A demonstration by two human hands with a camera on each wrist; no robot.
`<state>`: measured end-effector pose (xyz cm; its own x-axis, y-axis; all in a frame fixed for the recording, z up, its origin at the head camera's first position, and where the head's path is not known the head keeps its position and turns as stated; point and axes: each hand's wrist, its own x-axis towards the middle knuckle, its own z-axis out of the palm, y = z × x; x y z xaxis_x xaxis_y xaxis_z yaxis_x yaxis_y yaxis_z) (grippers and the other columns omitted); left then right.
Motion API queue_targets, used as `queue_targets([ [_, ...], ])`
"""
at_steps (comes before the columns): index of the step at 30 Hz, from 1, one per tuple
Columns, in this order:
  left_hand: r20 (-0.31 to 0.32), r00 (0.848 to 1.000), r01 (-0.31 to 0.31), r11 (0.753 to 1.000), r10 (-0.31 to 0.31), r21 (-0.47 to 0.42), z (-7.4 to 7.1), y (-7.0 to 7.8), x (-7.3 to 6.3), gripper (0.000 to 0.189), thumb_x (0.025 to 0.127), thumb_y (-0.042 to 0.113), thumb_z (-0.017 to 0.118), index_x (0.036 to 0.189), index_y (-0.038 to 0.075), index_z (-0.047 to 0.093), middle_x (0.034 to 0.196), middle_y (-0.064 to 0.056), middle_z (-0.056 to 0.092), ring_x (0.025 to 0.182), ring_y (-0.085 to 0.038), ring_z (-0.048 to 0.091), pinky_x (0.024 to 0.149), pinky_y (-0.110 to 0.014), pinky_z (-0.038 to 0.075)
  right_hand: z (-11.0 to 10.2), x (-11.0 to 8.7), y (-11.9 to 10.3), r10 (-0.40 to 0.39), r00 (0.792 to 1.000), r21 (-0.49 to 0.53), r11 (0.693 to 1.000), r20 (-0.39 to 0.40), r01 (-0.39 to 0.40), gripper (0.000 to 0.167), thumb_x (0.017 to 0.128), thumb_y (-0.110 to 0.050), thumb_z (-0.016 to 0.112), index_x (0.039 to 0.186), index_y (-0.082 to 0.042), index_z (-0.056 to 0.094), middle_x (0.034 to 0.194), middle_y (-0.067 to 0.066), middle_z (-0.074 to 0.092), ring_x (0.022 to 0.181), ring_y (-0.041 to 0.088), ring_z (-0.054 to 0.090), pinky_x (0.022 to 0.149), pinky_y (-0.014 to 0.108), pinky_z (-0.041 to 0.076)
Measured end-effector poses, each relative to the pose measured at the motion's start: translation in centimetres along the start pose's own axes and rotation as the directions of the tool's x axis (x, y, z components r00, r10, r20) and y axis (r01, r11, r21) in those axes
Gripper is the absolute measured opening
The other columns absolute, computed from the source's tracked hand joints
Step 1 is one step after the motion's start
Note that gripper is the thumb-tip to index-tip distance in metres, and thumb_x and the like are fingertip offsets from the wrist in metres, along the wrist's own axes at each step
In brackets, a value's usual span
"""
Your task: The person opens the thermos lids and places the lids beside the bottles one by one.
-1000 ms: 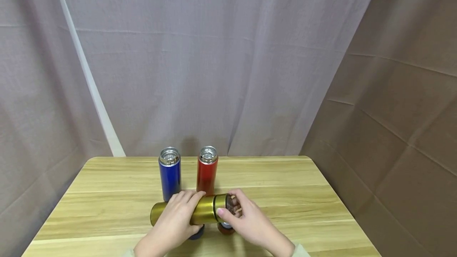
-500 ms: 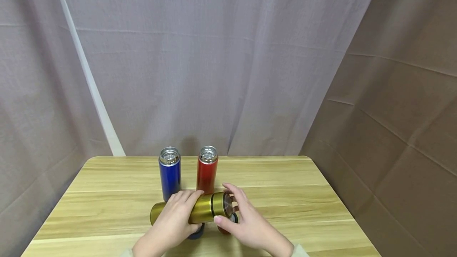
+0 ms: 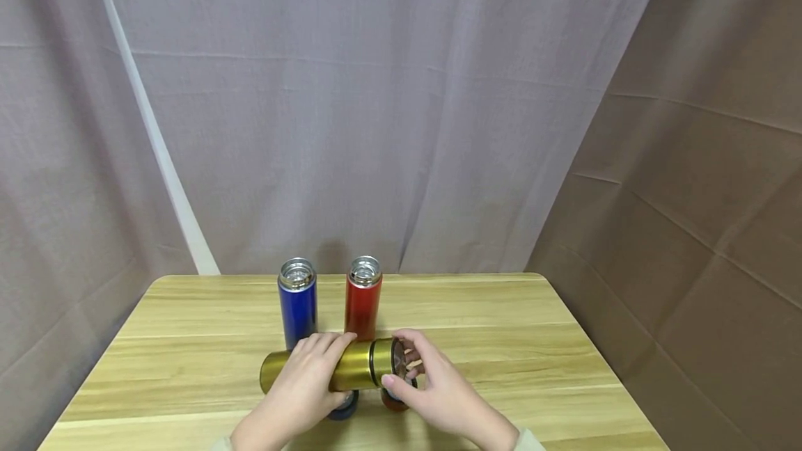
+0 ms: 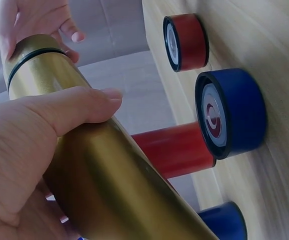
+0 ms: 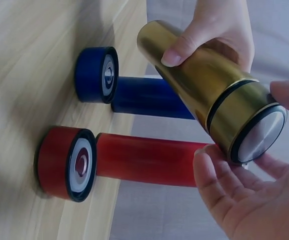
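A gold vacuum flask (image 3: 354,369) is held lying on its side above the table. My left hand (image 3: 305,376) wraps round its body, thumb along the near side. At the flask's right end, beyond a black ring, is its gold lid (image 5: 243,112) with a silvery top. My right hand (image 3: 441,392) spans this lid, thumb on one side and fingertips at the other edge. Below the flask, a blue lid (image 4: 240,112) and a red lid (image 5: 59,161) stand on the table with their inner sides up.
An open blue flask (image 3: 299,315) and an open red flask (image 3: 361,308) stand upright behind the hands, steel mouths up. The wooden table (image 3: 501,339) has a rounded back edge, with grey curtains (image 3: 351,124) behind and at the sides.
My right hand's fingers loosen off the lid and spread, then come back round it. The left hand and gold flask shift only slightly left.
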<state>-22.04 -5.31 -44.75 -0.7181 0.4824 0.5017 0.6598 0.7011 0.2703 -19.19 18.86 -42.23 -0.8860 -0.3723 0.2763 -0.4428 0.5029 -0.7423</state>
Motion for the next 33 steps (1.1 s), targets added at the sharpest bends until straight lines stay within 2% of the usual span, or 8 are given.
queue_targets([
  [5, -0.003, 1.000, -0.006, 1.000, 0.006, -0.001, -0.07, 0.05, 0.02, 0.080, 0.060, 0.024, 0.089, 0.131, 0.010, 0.054, 0.118, -0.002, 0.060, 0.110, -0.022, 0.054, 0.094, -0.044, 0.043, -0.11, -0.19, 0.11, -0.056, 0.998, -0.029, 0.998, 0.006, 0.056, 0.060, 0.091, -0.040, 0.066, 0.142, -0.028, 0.037, 0.118, -0.004, 0.053, 0.099, 0.014, 0.055, 0.082, 0.034, 0.052],
  [9, -0.001, 1.000, -0.011, 1.000, 0.011, 0.003, -0.01, 0.10, 0.09, 0.080, 0.060, 0.024, 0.089, 0.131, 0.010, 0.054, 0.117, -0.003, 0.060, 0.109, -0.023, 0.054, 0.094, -0.044, 0.043, -0.06, 0.01, -0.21, 0.013, 1.000, -0.082, 0.997, -0.004, -0.014, 0.065, 0.091, -0.048, 0.062, 0.144, -0.024, 0.034, 0.117, -0.002, 0.052, 0.094, 0.016, 0.056, 0.076, 0.031, 0.053],
  [12, 0.004, 1.000, -0.016, 1.000, 0.016, 0.004, 0.07, 0.11, 0.12, 0.081, 0.060, 0.024, 0.089, 0.132, 0.010, 0.054, 0.116, -0.003, 0.060, 0.109, -0.023, 0.055, 0.094, -0.045, 0.043, -0.01, 0.21, -0.32, 0.074, 0.997, -0.118, 0.990, -0.013, -0.075, 0.063, 0.091, -0.054, 0.059, 0.141, -0.021, 0.038, 0.109, -0.003, 0.053, 0.088, 0.016, 0.056, 0.071, 0.030, 0.052],
  [16, 0.003, 1.000, -0.019, 1.000, 0.019, 0.005, 0.12, 0.05, 0.11, 0.081, 0.060, 0.025, 0.089, 0.131, 0.009, 0.054, 0.116, -0.003, 0.060, 0.109, -0.023, 0.055, 0.094, -0.045, 0.043, -0.01, 0.34, -0.16, 0.092, 0.996, -0.113, 0.989, -0.014, -0.093, 0.061, 0.090, -0.055, 0.058, 0.136, -0.017, 0.043, 0.103, -0.003, 0.055, 0.085, 0.016, 0.057, 0.069, 0.031, 0.052],
  [21, -0.004, 1.000, -0.022, 1.000, 0.022, 0.003, 0.03, 0.00, 0.05, 0.081, 0.060, 0.025, 0.090, 0.131, 0.010, 0.054, 0.117, -0.003, 0.061, 0.109, -0.023, 0.055, 0.094, -0.044, 0.043, -0.41, 0.15, -0.20, 0.039, 0.999, -0.081, 0.996, 0.009, -0.038, 0.059, 0.088, -0.051, 0.064, 0.136, -0.024, 0.043, 0.108, -0.006, 0.055, 0.092, 0.015, 0.057, 0.076, 0.032, 0.053],
  [26, 0.004, 1.000, -0.018, 1.000, 0.018, 0.003, -0.04, 0.09, -0.05, 0.080, 0.060, 0.024, 0.089, 0.131, 0.010, 0.054, 0.117, -0.004, 0.060, 0.110, -0.024, 0.055, 0.094, -0.046, 0.044, -0.78, -0.06, -0.32, -0.046, 0.998, -0.112, 0.992, 0.033, 0.049, 0.062, 0.087, -0.045, 0.069, 0.139, -0.028, 0.040, 0.122, -0.007, 0.050, 0.102, 0.011, 0.054, 0.083, 0.031, 0.052],
  [29, 0.010, 1.000, -0.015, 1.000, 0.015, 0.005, 0.01, 0.18, -0.06, 0.080, 0.060, 0.023, 0.089, 0.131, 0.010, 0.054, 0.117, -0.004, 0.060, 0.110, -0.024, 0.055, 0.094, -0.045, 0.044, -0.70, -0.09, -0.34, -0.012, 0.999, -0.139, 0.990, 0.031, 0.016, 0.068, 0.086, -0.051, 0.067, 0.142, -0.027, 0.037, 0.127, -0.006, 0.048, 0.102, 0.010, 0.054, 0.083, 0.030, 0.051],
  [33, 0.012, 1.000, -0.025, 1.000, 0.025, 0.005, 0.04, 0.37, -0.04, 0.080, 0.061, 0.023, 0.089, 0.131, 0.010, 0.054, 0.116, -0.004, 0.060, 0.110, -0.024, 0.054, 0.093, -0.045, 0.044, -0.42, -0.07, -0.23, 0.054, 0.999, -0.170, 0.984, 0.001, -0.053, 0.070, 0.085, -0.059, 0.064, 0.142, -0.026, 0.038, 0.124, -0.005, 0.050, 0.097, 0.010, 0.055, 0.079, 0.028, 0.051],
])
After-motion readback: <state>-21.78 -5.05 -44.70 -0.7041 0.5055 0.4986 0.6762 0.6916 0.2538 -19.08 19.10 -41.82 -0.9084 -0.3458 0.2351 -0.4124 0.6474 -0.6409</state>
